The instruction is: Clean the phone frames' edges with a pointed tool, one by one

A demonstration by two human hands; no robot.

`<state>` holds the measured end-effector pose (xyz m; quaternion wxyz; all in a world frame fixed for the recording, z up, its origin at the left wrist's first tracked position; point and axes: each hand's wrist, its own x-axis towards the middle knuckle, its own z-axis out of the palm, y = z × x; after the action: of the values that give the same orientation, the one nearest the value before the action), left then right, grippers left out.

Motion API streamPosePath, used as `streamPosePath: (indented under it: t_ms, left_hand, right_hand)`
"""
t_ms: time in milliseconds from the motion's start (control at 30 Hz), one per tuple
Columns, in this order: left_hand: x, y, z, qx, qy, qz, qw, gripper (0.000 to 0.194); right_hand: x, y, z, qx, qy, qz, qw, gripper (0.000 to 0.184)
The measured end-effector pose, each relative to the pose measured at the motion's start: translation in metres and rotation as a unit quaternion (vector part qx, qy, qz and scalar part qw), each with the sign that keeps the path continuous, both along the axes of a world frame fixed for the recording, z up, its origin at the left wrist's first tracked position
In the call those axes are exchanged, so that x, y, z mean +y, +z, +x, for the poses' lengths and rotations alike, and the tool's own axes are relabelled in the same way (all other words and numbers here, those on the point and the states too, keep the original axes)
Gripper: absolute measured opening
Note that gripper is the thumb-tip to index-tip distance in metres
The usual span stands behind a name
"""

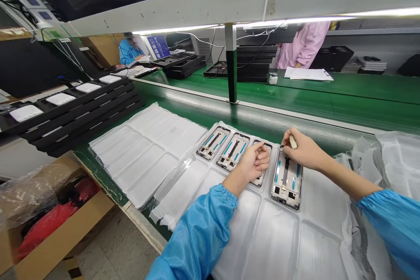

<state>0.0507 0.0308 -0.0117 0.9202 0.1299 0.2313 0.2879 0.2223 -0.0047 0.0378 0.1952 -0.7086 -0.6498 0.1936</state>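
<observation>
My left hand [254,162] is closed, its fingers curled over the third phone frame [259,180] and partly hiding it. Whether those fingers hold something small, I cannot make out. My right hand [302,148] grips a short cream-coloured stick-like piece [293,141] at the top end of the rightmost phone frame [286,183]. That frame has blue strips and a dark flex cable down its middle. Two similar phone frames, one at the far left [213,143] and one beside it [233,152], lie in the same white compartmented tray [272,236].
Left of this tray is another white covered tray [147,148] on the green bench. Stacked black trays [82,109] stand farther left, above an open cardboard box [65,232]. Crumpled clear packaging [390,162] lies right. A post [231,63] supports the overhead shelf; two people work behind.
</observation>
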Motion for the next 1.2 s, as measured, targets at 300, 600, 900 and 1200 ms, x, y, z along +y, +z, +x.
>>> streamPosePath:
  t_ms: [300,600,900,1200]
  left_hand:
    - [-0.001,0.001,0.003,0.018,0.042,-0.011,0.999,0.03]
    - [-0.005,0.005,0.006,-0.023,0.098,-0.002,0.995,0.04]
    - [-0.01,0.004,0.002,-0.06,0.114,0.058,0.99,0.042]
    - [-0.008,-0.002,0.006,-0.053,0.156,0.043,0.985,0.026]
  right_hand:
    - [-0.009,0.026,0.027,0.308,0.047,-0.063,0.948,0.053]
    - [0.001,0.016,0.028,0.505,-0.191,-0.012,0.842,0.031]
    - [0.001,0.01,0.03,0.505,-0.234,-0.045,0.83,0.027]
    - [0.0,0.019,0.017,0.416,-0.262,-0.006,0.871,0.022]
